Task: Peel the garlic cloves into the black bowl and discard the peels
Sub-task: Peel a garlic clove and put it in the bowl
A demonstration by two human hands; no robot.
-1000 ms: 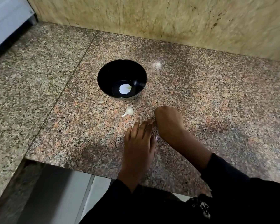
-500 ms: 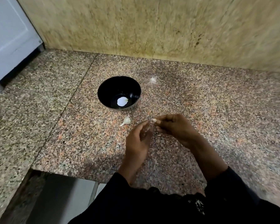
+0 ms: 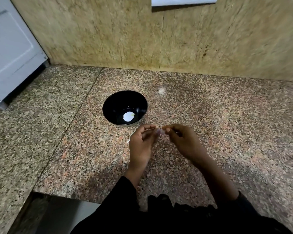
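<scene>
A black bowl (image 3: 111,105) stands on the granite counter (image 3: 227,124), with a white patch (image 3: 128,116) at its bottom. Just in front of the bowl my left hand (image 3: 142,146) and my right hand (image 3: 184,142) meet above the counter. Both pinch one small pale garlic clove (image 3: 162,132) between their fingertips. A second clove lies on the counter behind my left hand; only its thin white tip (image 3: 128,141) shows.
A stone wall (image 3: 159,39) rises behind the counter. A white appliance (image 3: 10,48) stands at the far left. The counter's front edge steps back at the lower left, over a floor gap (image 3: 57,213). A small pale speck (image 3: 161,90) lies right of the bowl.
My hands have lifted off the counter and come together, both now pinching the clove. The view has tilted up, so the loose clove is now mostly hidden behind my left hand.
</scene>
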